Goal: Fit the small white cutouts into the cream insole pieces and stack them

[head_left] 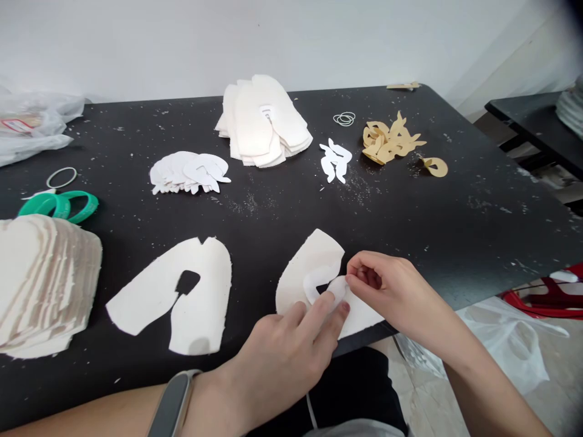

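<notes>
A cream felt-like horseshoe-shaped piece [297, 267] lies at the table's front edge, partly covered by my hands. Around its hole sits a smaller white curved adhesive-looking piece [311, 283]. My left hand [285, 349] rests on both with its fingers stretched out, pressing the white piece down. At the other end, my right hand [394, 288] pinches the tip of the white piece between thumb and index finger. To the left, a second cream horseshoe-shaped piece [207, 291] lies flat, with nothing over its hole.
On the black table [273, 209] are a cream stack [50, 285], another stack [250, 121], white curved pieces [182, 170], small white scraps [336, 161], crumpled tan backings [387, 142], rubber bands [344, 119] and green rings [84, 206]. Plastic bags are at left [40, 121] and lower right [505, 340].
</notes>
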The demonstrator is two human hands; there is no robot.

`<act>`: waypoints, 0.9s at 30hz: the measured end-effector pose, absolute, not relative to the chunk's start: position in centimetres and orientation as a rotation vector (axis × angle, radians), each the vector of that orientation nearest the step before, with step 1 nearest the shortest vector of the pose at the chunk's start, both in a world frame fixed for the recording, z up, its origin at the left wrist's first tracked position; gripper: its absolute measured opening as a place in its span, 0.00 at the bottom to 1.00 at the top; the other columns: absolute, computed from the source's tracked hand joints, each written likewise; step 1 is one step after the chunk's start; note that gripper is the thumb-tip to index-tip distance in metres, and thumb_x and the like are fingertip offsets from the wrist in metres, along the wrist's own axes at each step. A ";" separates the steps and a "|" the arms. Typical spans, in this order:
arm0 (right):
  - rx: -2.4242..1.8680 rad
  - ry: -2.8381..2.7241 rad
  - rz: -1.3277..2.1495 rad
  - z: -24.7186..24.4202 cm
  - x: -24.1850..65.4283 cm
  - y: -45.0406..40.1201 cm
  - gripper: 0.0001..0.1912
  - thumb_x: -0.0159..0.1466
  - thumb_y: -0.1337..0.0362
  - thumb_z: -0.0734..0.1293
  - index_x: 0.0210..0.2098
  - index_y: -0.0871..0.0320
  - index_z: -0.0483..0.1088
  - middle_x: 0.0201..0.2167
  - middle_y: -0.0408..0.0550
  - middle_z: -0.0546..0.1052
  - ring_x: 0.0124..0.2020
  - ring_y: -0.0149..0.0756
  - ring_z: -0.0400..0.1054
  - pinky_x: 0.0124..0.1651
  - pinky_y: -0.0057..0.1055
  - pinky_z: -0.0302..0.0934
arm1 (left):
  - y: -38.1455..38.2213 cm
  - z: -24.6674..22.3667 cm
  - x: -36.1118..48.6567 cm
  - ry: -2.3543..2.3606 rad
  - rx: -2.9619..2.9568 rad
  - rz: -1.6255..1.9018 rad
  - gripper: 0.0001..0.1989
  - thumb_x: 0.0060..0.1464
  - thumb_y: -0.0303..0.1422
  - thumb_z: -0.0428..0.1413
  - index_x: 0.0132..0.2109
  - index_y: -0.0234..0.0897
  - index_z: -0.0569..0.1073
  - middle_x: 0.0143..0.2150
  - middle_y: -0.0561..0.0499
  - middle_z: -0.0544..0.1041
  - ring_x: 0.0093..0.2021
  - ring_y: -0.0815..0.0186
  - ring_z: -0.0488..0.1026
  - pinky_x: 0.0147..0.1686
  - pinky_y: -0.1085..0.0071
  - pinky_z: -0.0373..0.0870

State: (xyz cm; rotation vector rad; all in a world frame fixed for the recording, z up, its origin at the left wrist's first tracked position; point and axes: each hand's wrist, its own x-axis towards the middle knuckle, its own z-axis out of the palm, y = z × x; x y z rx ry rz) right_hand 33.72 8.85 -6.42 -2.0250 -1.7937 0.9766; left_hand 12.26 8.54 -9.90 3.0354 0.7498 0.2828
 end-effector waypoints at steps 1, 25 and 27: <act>-2.026 -1.791 0.978 -6.4 33.7 8.9 0.09 0.63 0.66 0.61 0.26 0.54 0.66 0.22 0.39 0.68 0.23 0.29 0.60 0.24 0.28 0.52 | 8.6 -9.9 12.3 0.748 3.036 0.287 0.22 0.65 0.30 0.50 0.64 0.38 0.67 0.62 0.49 0.72 0.30 0.73 0.73 0.15 0.74 0.60; -2.078 -1.806 0.952 -6.2 33.5 9.2 0.12 0.64 0.63 0.61 0.23 0.55 0.63 0.20 0.39 0.67 0.22 0.30 0.58 0.21 0.27 0.50 | 9.0 -9.5 12.5 0.754 3.039 0.190 0.22 0.65 0.32 0.47 0.64 0.42 0.67 0.69 0.49 0.63 0.29 0.73 0.73 0.15 0.73 0.59; -2.086 -1.879 0.946 -5.9 33.6 9.4 0.13 0.65 0.63 0.60 0.23 0.55 0.60 0.21 0.40 0.67 0.22 0.30 0.57 0.21 0.28 0.49 | 9.0 -9.5 12.5 0.759 3.036 0.186 0.22 0.66 0.33 0.47 0.64 0.42 0.67 0.69 0.50 0.64 0.29 0.73 0.74 0.15 0.73 0.60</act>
